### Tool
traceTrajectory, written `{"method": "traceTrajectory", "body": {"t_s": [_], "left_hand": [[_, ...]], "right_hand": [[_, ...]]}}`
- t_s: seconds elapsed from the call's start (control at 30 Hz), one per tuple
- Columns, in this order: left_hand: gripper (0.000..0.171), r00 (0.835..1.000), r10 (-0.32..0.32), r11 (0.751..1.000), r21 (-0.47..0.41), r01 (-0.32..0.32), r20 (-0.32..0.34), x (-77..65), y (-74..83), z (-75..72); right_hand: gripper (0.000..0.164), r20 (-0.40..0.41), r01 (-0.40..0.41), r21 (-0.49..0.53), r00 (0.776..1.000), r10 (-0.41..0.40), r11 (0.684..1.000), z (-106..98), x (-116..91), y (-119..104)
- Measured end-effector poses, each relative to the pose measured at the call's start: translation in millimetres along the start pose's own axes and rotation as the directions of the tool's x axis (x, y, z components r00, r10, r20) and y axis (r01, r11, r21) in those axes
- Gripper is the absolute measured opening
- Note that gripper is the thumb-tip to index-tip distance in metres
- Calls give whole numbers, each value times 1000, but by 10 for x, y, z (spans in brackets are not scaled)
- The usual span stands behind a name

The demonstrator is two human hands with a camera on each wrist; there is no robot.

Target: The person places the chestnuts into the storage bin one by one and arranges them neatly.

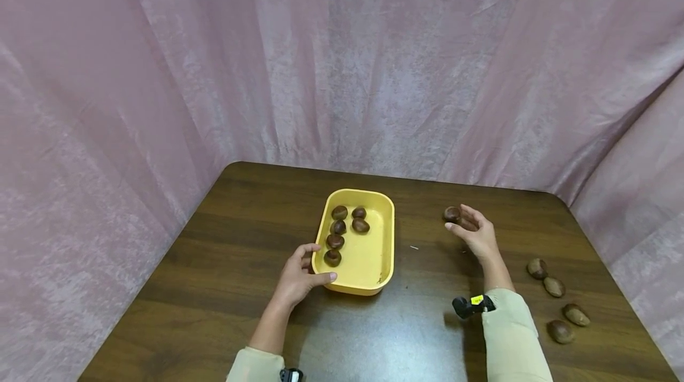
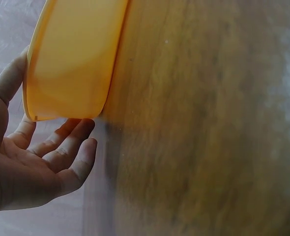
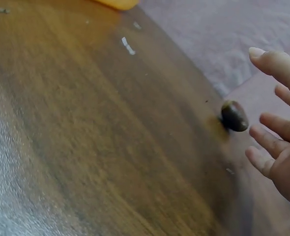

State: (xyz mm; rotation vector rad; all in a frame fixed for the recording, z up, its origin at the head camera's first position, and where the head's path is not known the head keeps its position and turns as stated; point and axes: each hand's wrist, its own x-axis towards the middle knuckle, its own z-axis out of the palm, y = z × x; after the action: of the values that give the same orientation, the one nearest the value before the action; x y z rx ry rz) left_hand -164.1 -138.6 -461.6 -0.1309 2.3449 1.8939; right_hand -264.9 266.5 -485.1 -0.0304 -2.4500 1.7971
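A yellow plastic tray stands on the table, with several brown chestnuts along its left side and upper middle. My left hand holds the tray's near left corner, thumb at the near rim and forefinger at the left rim. In the left wrist view the other fingers curl loosely beside the tray wall. To the right of the tray, a single chestnut sits on the table. My right hand is just beside it, fingers and thumb spread, with a gap showing in the right wrist view.
Several more chestnuts lie toward the table's right edge, beyond the right forearm. A small white scrap lies between the tray and the right hand. Pink curtains hang behind the dark wooden table.
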Motion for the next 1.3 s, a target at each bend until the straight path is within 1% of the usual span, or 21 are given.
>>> {"method": "traceTrajectory", "body": {"t_s": [0.23,0.43,0.53,0.67,0.77,0.83,0.97,1.03,1.13,1.3], "left_hand": [[69,1000,-7,1000,1,7,4,10,-1,-3],[68,1000,-7,1000,-8,7,5,0,-7,-4],[69,1000,-2,1000,-11,2,10,-6,-13,-1],[68,1000,-5,1000,-15,5,8,4,-15,1],[68,1000,-8,1000,-15,8,2,8,-8,5],[68,1000,-7,1000,-16,7,3,6,-1,11],[68,1000,-5,1000,-16,5,9,7,7,16],[68,1000,-5,1000,-17,5,13,4,8,17],[69,1000,-6,1000,-11,6,15,-7,8,12],[69,1000,-6,1000,5,6,7,-4,12,1]], "right_hand": [[86,-26,-43,-52,999,41,998,17,89,92],[87,-54,-80,-89,996,75,993,31,162,134],[87,-37,-103,-139,994,99,985,24,208,147],[86,-13,-113,-201,994,112,973,28,262,138],[86,-5,-96,-215,995,97,972,29,292,138],[86,-14,-75,-231,997,73,970,32,302,131],[77,-9,-59,-289,998,59,955,31,336,119],[71,2,-64,-322,998,68,944,30,347,115],[61,-12,-55,-375,998,55,925,41,361,144],[50,-52,-44,-388,998,26,920,77,359,199]]}}
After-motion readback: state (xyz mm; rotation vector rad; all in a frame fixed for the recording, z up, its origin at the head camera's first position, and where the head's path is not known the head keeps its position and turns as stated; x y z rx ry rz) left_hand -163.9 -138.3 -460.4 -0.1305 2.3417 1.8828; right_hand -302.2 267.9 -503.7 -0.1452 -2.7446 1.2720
